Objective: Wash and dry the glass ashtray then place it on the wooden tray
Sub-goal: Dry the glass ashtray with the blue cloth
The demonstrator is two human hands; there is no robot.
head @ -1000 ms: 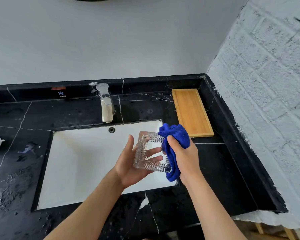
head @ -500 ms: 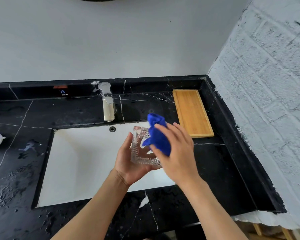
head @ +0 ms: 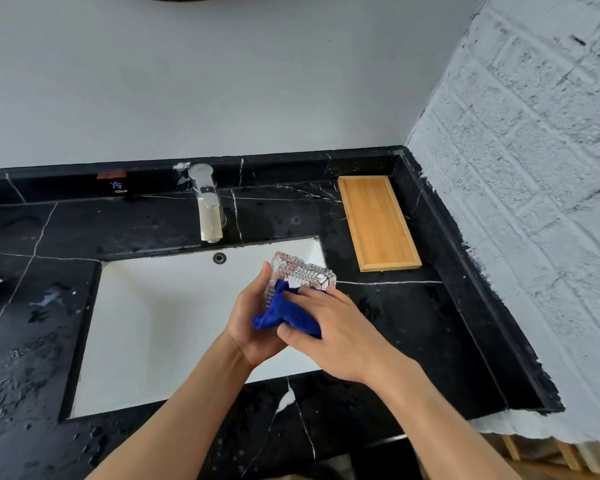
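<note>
While the drying goes on, best to keep the glass ashtray cupped firmly in the left hand, thumb up along its left edge and fingers curled shut behind it, so nothing slips over the hard white sink. Worth pushing the blue cloth into every rib and notch of the cut pattern, since water likely clings in those grooves. Better to turn the piece bit by bit with the left hand than to loosen the grip. Sensible to wipe the underside and all 4 outer walls too, before moving right and far toward the wooden tray, which sits bare on the black marble counter, well apart from both hands.

Held in the air above the right part of the sink, near the front of the faucet but not touching it. Tilted, with the far rim highest and the hollow turned toward the wearer. Square in outline, thick, clear, heavily ribbed along the rim, catching bright glints. Lower half hidden behind cloth and fingers, so remaining wetness cannot be judged.

Right hand closed on the bunched cloth, thumb pinching it from below, fingertips pressing the fabric into the hollow just under the near rim. Droplets scattered on the counter near the front edge.
</note>
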